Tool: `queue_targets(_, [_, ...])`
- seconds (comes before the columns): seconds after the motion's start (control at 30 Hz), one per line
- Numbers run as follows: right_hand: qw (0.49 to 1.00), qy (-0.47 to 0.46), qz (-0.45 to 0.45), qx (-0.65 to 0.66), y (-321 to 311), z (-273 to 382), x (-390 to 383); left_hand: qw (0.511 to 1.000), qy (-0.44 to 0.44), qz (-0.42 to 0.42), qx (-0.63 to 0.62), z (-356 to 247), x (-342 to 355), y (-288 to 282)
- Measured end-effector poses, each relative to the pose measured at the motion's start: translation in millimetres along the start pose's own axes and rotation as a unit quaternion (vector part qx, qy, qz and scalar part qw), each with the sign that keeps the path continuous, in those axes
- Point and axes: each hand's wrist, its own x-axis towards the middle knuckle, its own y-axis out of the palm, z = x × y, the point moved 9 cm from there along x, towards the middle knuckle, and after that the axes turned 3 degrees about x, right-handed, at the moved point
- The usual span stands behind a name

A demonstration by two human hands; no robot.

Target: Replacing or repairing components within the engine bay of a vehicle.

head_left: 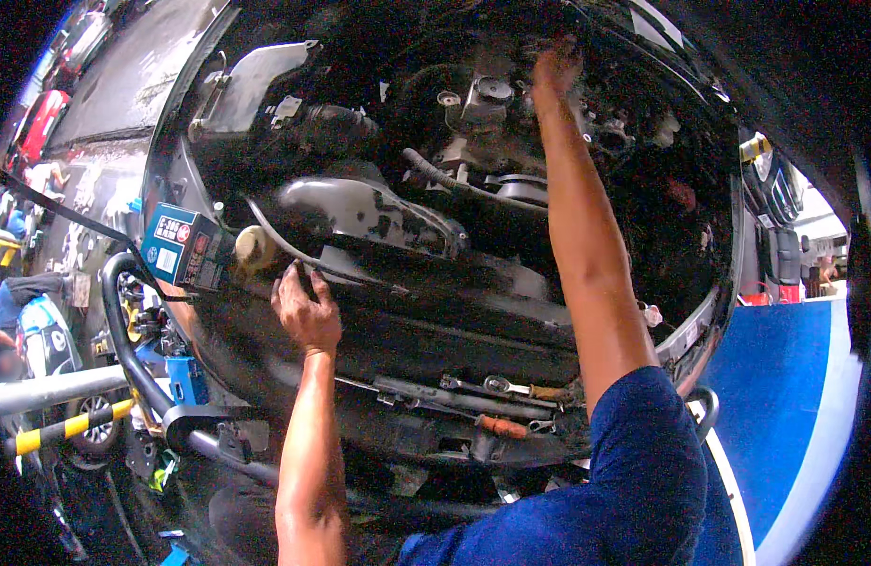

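My left hand (pixel 305 313) is at the front of a car's engine bay, fingers apart, fingertips at a curved black hose (pixel 306 257). A beige cylinder (pixel 254 248) lies just above and left of it, beside a blue and black box (pixel 171 247). My right arm stretches to the back of the bay, where my right hand (pixel 556 71) reaches among engine parts near a metal housing (pixel 494 94); its fingers are too blurred and dark to make out. A smooth black engine-bay part (pixel 336 203) is between the hands.
Ratchets and wrenches (pixel 502 424) lie along the front edge of the bay. A curved black tubular bar (pixel 124 358) and striped railing (pixel 72 424) stand left. A person (pixel 6 330) is at the far left; blue flooring (pixel 775 396) shows right.
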Motion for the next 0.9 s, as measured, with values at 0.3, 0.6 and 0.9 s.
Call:
queue_targets(0.3, [0.999, -0.025, -0.004, -0.025, -5.5, -5.4, 12.2, 1.0, 0.006, -0.001, 0.014, 2.7, -2.0, 2.6])
queue_targets(0.6, [0.957, 0.093, 0.272, -0.041, 9.7, -33.2, 16.5, 1.0, 0.002, 0.006, 0.02, 2.8, -2.1, 3.1])
queue_targets(0.9, [0.998, 0.049, 0.039, 0.022, -27.4, -35.6, 11.0, 1.0, 0.0, -0.014, 0.001, 2.0, -0.7, 1.9])
